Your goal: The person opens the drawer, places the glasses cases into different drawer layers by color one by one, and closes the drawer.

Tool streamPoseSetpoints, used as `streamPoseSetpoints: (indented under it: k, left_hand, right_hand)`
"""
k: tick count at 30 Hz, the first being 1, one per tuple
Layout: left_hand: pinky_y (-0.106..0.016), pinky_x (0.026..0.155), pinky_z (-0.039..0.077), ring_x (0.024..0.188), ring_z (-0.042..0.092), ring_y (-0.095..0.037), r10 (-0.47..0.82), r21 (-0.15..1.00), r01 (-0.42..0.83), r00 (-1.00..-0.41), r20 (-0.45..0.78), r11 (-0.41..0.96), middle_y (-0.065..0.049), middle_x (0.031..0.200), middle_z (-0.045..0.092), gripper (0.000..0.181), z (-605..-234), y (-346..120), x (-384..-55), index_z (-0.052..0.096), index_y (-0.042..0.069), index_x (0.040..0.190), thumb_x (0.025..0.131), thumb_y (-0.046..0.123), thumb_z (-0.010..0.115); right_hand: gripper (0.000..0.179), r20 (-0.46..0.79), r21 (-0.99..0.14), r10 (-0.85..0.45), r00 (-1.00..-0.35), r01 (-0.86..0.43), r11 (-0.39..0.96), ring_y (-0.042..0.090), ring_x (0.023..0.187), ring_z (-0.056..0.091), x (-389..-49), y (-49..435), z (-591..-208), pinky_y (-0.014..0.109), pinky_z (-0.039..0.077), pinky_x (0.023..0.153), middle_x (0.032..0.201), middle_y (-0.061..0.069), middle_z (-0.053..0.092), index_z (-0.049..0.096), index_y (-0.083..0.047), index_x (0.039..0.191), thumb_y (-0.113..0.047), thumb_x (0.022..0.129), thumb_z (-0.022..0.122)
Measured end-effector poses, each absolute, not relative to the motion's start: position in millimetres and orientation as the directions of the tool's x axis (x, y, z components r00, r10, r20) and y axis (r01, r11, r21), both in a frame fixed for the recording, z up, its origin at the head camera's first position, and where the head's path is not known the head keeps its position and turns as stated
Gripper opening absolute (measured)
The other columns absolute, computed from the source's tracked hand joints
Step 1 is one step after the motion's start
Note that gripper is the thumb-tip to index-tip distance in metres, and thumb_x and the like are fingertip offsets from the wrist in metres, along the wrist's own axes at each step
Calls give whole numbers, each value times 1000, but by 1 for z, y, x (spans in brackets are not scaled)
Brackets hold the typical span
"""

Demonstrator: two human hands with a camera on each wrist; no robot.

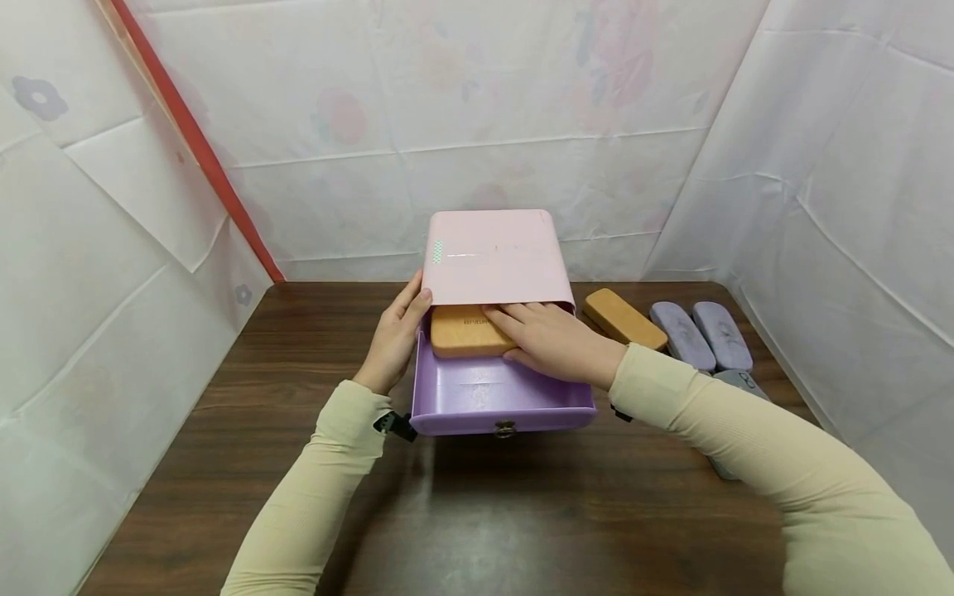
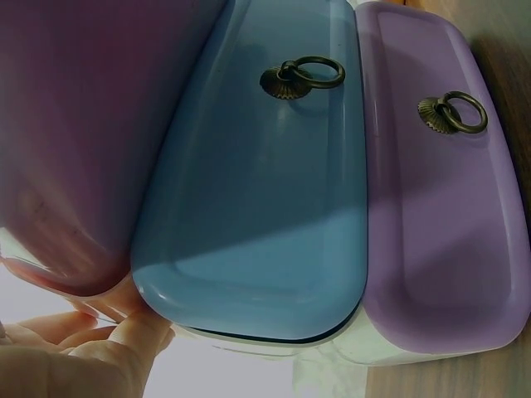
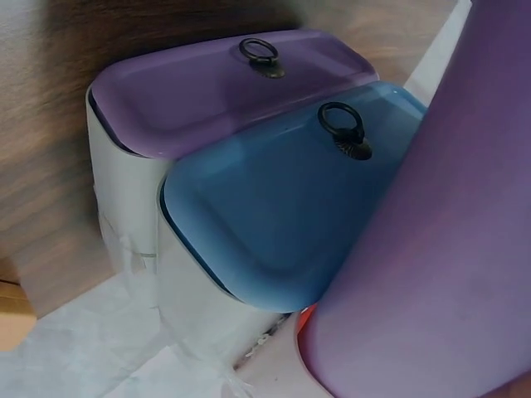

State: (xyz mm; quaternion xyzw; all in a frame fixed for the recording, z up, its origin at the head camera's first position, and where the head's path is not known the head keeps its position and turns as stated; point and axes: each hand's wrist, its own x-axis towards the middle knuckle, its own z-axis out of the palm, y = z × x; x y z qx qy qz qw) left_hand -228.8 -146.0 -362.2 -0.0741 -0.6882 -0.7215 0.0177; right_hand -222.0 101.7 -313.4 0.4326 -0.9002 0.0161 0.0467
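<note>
A small drawer cabinet [image 1: 495, 252] with a pink top stands mid-table, its purple top drawer [image 1: 503, 420] pulled out. Inside the drawer lies a tan glasses case [image 1: 465, 335], its far side under the cabinet's front edge. My right hand [image 1: 551, 335] rests over the right end of this case, hiding it, fingers extended to the opening and thumb by the near edge. At the cabinet's left side, my left hand [image 1: 393, 339] lies with fingers along the wall and thumb at the front corner. Both wrist views show a blue drawer [image 2: 257, 191] and a lower purple drawer [image 3: 207, 99], closed, with ring pulls.
Right of the cabinet lie another tan glasses case [image 1: 624, 319], two lavender cases [image 1: 681, 335] and a grey one [image 1: 740, 382], partly behind my right sleeve. White patterned sheets [image 1: 484, 99] enclose the dark wooden table [image 1: 313, 323] at the back and both sides.
</note>
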Motion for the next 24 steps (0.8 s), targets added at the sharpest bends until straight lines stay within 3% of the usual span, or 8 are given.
streamPoseSetpoints:
  k: [12, 19, 24]
  left_hand:
    - [-34, 122, 23, 148, 24, -12, 71, 989, 138, -987, 141, -47, 1, 163, 24, 60, -361, -146, -228, 25, 20, 157, 104, 36, 48]
    - [-34, 122, 23, 148, 25, -13, 67, 990, 135, -988, 138, -42, 1, 163, 25, 60, -361, -146, -229, 25, 20, 156, 104, 36, 48]
    - [-34, 122, 24, 148, 26, -13, 59, 991, 128, -990, 130, -26, 1, 162, 25, 59, -361, -146, -228, 26, 22, 156, 103, 37, 48]
  right_hand:
    - [52, 113, 35, -768, -630, -770, 637, 25, 111, 60, -227, 98, -316, 45, 53, 87, 125, 11, 59, 46, -7, 142, -31, 98, 60]
    - [61, 67, -13, -747, -661, -750, 662, 23, 117, 58, -226, 100, -313, 45, 50, 94, 132, 8, 57, 40, -10, 148, -34, 97, 62]
    - [66, 78, -36, -772, -631, -775, 630, 27, 128, 53, -218, 106, -308, 46, 44, 106, 144, 13, 52, 38, -5, 150, -32, 95, 65]
